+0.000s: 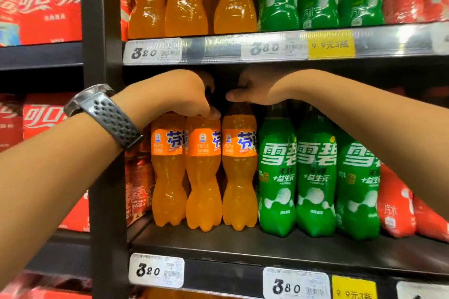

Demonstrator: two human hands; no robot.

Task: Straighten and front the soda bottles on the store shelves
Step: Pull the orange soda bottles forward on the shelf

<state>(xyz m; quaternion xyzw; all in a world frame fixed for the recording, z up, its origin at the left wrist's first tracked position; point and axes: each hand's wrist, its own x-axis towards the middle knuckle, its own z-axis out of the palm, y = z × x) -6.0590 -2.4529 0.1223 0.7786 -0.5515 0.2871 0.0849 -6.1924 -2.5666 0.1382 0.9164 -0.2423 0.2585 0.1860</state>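
Three orange soda bottles stand at the front left of the middle shelf point(243, 245): left point(167, 177), middle point(203, 177) and right point(239, 177), labels facing out. My left hand point(179, 94), a watch on its wrist, curls over the top of the middle orange bottle, thumb pressed on its neck. My right hand point(252, 90) reaches over the top of the right orange bottle. Its thumb sticks out to the left and its fingers are hidden in the dark behind. Three green soda bottles point(315, 177) stand to the right, under my right forearm.
Red soda bottles point(393, 201) lean at the shelf's right end. The upper shelf edge point(218, 48) sits just above my hands, carrying more orange and green bottles. A black upright post point(104, 31) bounds the left side, with red cola packs point(48, 7) beyond it.
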